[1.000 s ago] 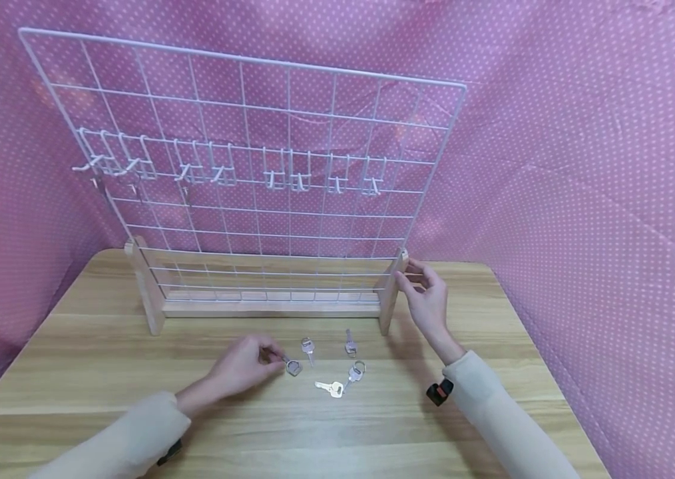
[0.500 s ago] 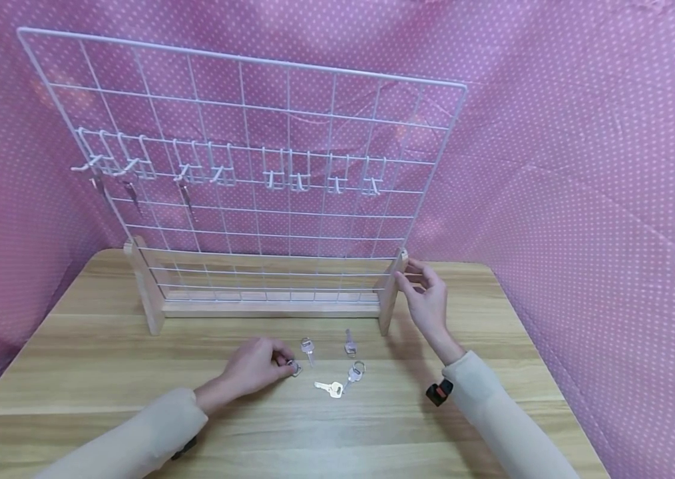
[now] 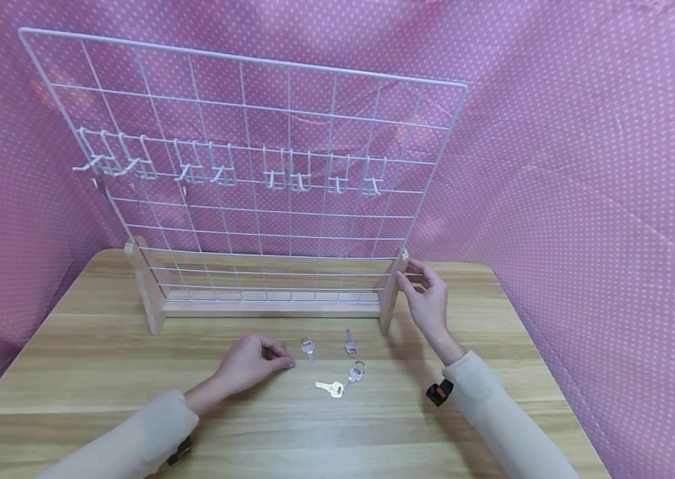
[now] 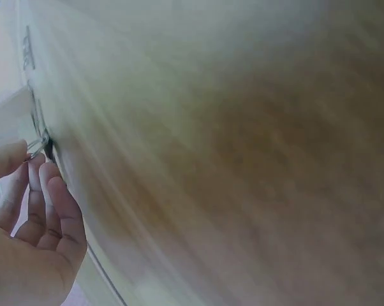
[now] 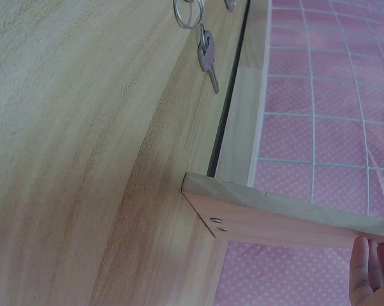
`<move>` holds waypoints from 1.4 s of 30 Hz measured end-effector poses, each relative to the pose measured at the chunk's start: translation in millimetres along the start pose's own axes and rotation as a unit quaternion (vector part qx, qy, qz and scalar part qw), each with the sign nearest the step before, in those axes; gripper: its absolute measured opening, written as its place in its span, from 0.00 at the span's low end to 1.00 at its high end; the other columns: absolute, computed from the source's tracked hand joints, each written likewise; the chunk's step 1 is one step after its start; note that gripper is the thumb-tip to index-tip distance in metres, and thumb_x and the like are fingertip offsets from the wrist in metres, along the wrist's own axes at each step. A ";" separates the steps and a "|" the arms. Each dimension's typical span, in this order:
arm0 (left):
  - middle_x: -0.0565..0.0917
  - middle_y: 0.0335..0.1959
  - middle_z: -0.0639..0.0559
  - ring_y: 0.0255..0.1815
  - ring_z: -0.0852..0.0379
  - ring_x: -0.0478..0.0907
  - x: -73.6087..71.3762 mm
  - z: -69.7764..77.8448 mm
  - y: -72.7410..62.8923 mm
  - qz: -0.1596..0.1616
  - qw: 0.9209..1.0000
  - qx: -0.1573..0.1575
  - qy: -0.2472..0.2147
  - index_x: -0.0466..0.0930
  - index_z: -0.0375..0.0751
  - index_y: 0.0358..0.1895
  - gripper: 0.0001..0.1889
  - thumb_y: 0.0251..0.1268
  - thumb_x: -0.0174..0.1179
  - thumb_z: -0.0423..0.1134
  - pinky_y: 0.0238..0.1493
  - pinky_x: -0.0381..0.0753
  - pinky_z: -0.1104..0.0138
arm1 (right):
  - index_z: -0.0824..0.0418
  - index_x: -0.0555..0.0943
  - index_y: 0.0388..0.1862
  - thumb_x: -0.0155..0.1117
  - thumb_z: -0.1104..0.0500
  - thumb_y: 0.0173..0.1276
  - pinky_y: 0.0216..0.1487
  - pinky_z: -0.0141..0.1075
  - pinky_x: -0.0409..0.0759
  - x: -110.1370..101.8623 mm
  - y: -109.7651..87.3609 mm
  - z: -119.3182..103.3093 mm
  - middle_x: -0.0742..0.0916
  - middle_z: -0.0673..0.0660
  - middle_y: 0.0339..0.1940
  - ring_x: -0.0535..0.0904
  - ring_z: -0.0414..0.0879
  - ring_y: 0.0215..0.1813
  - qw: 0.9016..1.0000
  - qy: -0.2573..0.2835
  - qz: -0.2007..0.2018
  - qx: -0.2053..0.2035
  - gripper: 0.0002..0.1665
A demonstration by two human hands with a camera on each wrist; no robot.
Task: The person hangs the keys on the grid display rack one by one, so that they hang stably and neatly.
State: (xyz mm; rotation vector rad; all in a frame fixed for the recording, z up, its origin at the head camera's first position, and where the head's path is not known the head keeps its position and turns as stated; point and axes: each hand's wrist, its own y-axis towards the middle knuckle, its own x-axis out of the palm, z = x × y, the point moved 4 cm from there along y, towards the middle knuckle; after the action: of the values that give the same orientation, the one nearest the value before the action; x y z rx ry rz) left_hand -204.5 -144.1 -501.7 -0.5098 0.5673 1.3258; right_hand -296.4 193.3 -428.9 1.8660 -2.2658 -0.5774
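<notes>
In the head view my left hand (image 3: 246,364) is low over the table, thumb and fingertip pinching a small key with a ring, mostly hidden there. The left wrist view shows the key ring (image 4: 36,149) between thumb and finger, close to the tabletop. To its right lie several loose keys, among them a key (image 3: 308,347), a shiny key (image 3: 330,388) and a key with a ring (image 3: 355,372). My right hand (image 3: 427,299) grips the upper end of the wooden side post (image 3: 393,296) of the wire rack; in the right wrist view its fingers (image 5: 360,268) touch the post's outer face.
The white wire grid (image 3: 289,233) stands behind the keys on a wooden base (image 3: 271,309). Several white hooks (image 3: 275,179) line its middle; keys, including a blurred key (image 3: 184,191), hang from hooks at the left. Pink dotted cloth (image 3: 583,199) surrounds the table (image 3: 337,439).
My left hand shifted right over the key it was touching, then slightly back left; that key's head, visible earlier, is now covered by the fingers. The right hand has stayed on the post.
</notes>
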 end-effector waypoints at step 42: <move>0.85 0.21 0.69 0.22 0.66 0.83 -221.5 143.1 -20.1 0.254 0.953 0.141 -0.082 0.92 0.41 0.44 0.11 0.69 0.73 0.44 0.23 0.80 0.77 | 0.69 0.82 0.62 0.70 0.67 0.73 0.46 0.23 0.90 0.4 0.3 -0.3 0.87 0.72 0.54 0.85 0.31 0.42 1.000 -0.006 0.001 0.006 0.20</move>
State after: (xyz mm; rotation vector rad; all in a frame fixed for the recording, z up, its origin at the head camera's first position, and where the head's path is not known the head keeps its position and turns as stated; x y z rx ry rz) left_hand -204.0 -221.3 -248.8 -0.0094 0.7663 1.7199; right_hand -296.7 192.9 -428.5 1.8708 -2.2841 -0.5775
